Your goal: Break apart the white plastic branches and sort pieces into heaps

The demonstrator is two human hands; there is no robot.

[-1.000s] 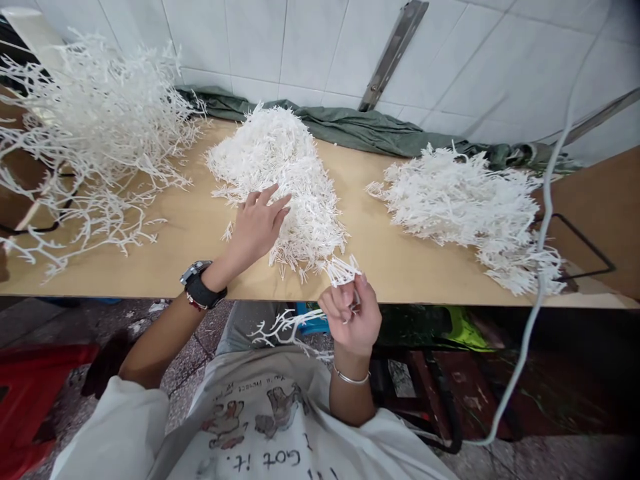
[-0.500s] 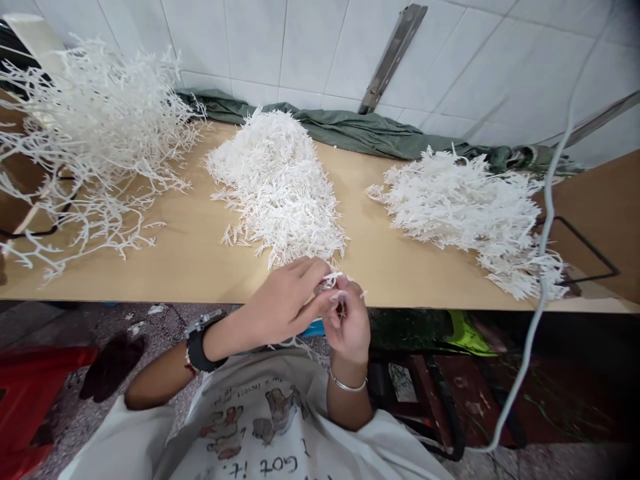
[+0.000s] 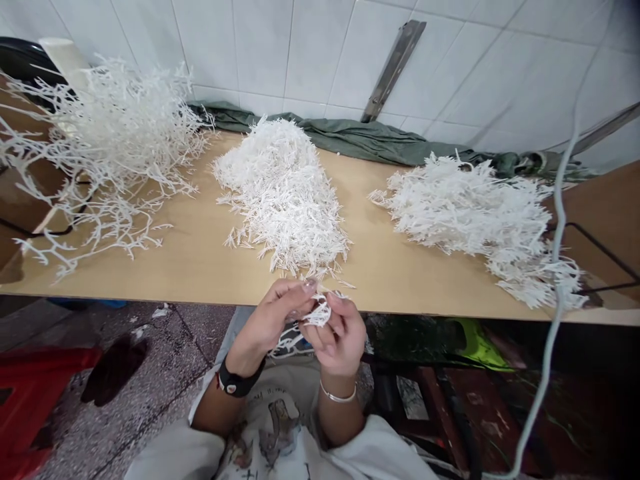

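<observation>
At the front edge of the wooden tabletop (image 3: 200, 280), my left hand (image 3: 280, 310) and my right hand (image 3: 343, 333) are close together. Between them is a small white branched plastic piece (image 3: 319, 312), with the fingers of both hands pinched on it. Just beyond my hands lies a heap of short white pieces (image 3: 295, 200), some strewn singly near my fingertips. Part of a white branched strand (image 3: 287, 343) shows below my hands, over my lap.
A tall tangle of long white branched strands (image 3: 125, 127) stands at the left. Another white pile (image 3: 465, 207) lies to the right, with a pale cable (image 3: 553, 267) hanging before it. Green cloth (image 3: 370, 141) runs along the tiled wall. A red stool (image 3: 40, 393) is lower left.
My left hand has turned from lying over the right to beside it, its thumb now on top. The white piece shows more plainly between the hands. The view has shifted slightly.
</observation>
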